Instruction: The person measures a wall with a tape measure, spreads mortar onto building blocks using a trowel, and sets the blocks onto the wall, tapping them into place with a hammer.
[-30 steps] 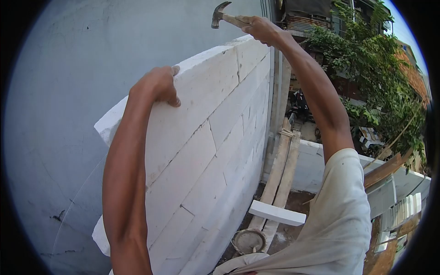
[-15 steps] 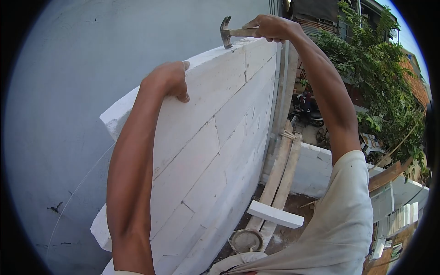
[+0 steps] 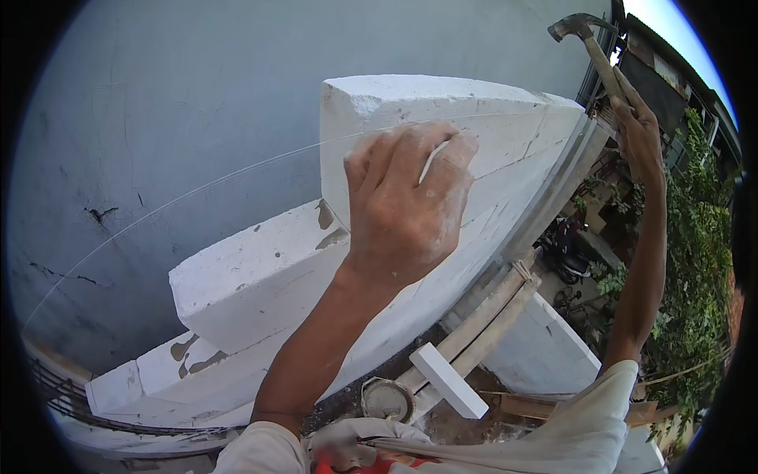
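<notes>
My right hand (image 3: 638, 130) is raised at the upper right, its fingers closed around the wooden handle of a claw hammer (image 3: 604, 67). The hammer head is up, apart from the wall. My left hand (image 3: 410, 201) is in front of the end block (image 3: 474, 114) of the white block wall's top course. Its fingers are curled; their tips, and anything in them, are hidden. A thin string (image 3: 170, 207) runs across the view to the fingers of this hand and looks doubled near it. Whether the hand touches the block, I cannot tell.
Lower courses step down to the left, with grey mortar patches (image 3: 207, 362) on a block. A grey wall (image 3: 197, 103) rises behind. Below are wooden planks (image 3: 485, 312), a loose white block (image 3: 448, 381) across them and a round pan (image 3: 387, 400). Leafy branches (image 3: 687, 276) are right.
My right hand has lifted the hammer off the block top, up and to the right. My left hand has left the block's top edge and moved right. The view has shifted toward the wall's stepped end.
</notes>
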Demonstrator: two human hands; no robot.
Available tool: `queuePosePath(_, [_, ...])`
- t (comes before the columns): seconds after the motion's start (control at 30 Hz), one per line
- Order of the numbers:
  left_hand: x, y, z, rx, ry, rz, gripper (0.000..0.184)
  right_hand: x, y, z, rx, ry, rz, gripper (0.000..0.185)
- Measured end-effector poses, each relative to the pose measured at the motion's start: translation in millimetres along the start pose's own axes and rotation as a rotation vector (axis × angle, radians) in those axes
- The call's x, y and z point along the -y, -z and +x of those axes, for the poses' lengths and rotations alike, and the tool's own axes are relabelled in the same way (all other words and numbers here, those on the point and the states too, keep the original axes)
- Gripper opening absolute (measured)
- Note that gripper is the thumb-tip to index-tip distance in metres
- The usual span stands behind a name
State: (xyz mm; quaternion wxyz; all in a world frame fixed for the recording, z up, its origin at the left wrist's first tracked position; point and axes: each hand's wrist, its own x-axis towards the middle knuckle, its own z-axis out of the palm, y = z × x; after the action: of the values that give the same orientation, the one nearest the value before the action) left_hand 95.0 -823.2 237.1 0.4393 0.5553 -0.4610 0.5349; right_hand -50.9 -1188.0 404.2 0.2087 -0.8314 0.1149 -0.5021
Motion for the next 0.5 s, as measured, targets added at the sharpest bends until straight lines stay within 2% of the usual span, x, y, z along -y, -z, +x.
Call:
queuePosePath(0.07, [25,38,-27,-0.091,0.195,0.063,0.068,27,3,-22,0.013,-0.028,-0.038,0.053])
queuePosePath(0.13, [40,48,-19,-0.063,0.262,0.094,0.069,43,2,-37,0.033,-0.055,-0.086,0.053])
queuePosePath(0.23, [46,54,-8,-0.053,0.261,0.025,0.07,53,-6,-38,0.11,-0.009,-0.028,0.053])
queuePosePath(0.3, [41,64,-9,-0.102,-0.087,-0.013,0.069,61,-8,-38,0.19,0.06,-0.09,0.054])
queuePosePath(0.33, [36,70,-18,-0.104,-0.089,-0.021,0.069,66,-9,-41,0.185,0.057,-0.095,0.054])
queuePosePath(0.4, [23,82,-52,0.08,-0.037,-0.031,0.065,81,-11,-47,0.234,0.02,-0.099,0.055])
queuePosePath(0.43, [27,82,-68,0.078,-0.037,-0.038,0.065,84,-10,-49,0.231,0.019,-0.105,0.055])
queuePosePath(0.5, [32,85,-83,0.186,0.142,-0.093,0.06,86,-10,-52,0.27,0.039,-0.08,0.056])
